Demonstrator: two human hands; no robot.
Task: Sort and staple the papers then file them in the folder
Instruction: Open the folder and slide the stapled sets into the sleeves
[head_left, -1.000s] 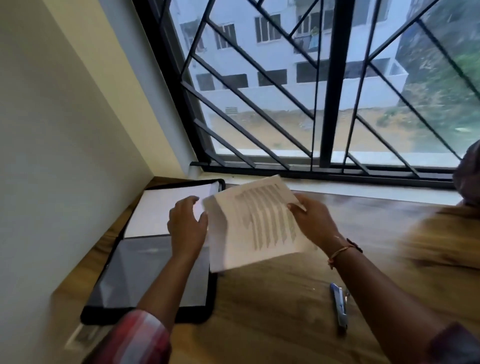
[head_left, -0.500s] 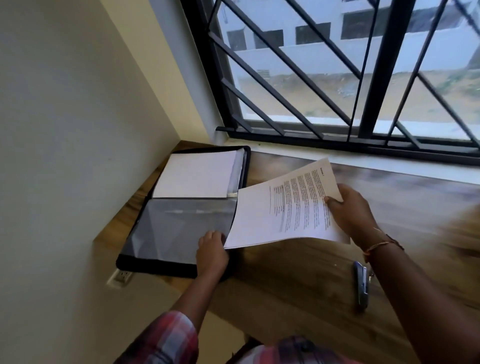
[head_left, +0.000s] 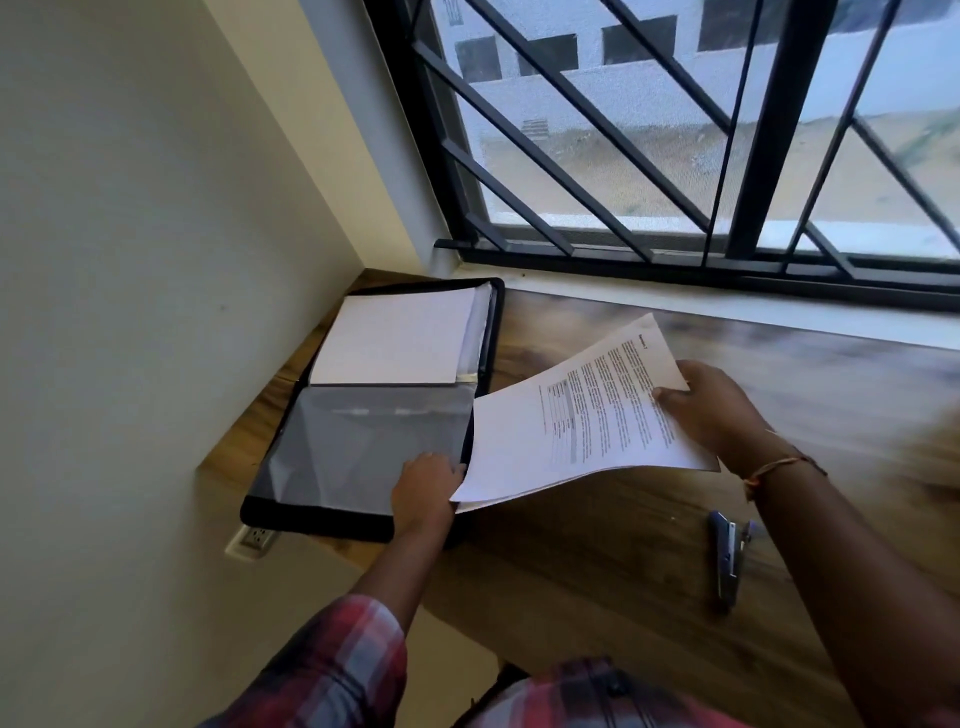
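A black folder (head_left: 270, 512) lies open in the table's left corner, with white sheets (head_left: 395, 340) in its far half and a grey plastic sleeve (head_left: 358, 447) in its near half. My left hand (head_left: 423, 486) rests on the sleeve's near right corner, fingers curled at its edge. My right hand (head_left: 714, 410) grips a set of printed papers (head_left: 566, 421) by the right side, holding them just above the table, their left edge at the folder. A blue stapler (head_left: 727, 558) lies on the table to the right, under my right forearm.
The wooden table (head_left: 597, 571) meets a wall on the left and a window sill with black bars (head_left: 675, 260) at the back. A wall socket (head_left: 252, 540) shows below the table's left edge.
My left hand went from the folder's middle down to the sleeve's near right corner. The papers tilted flatter and swung toward the folder. My view dropped lower.
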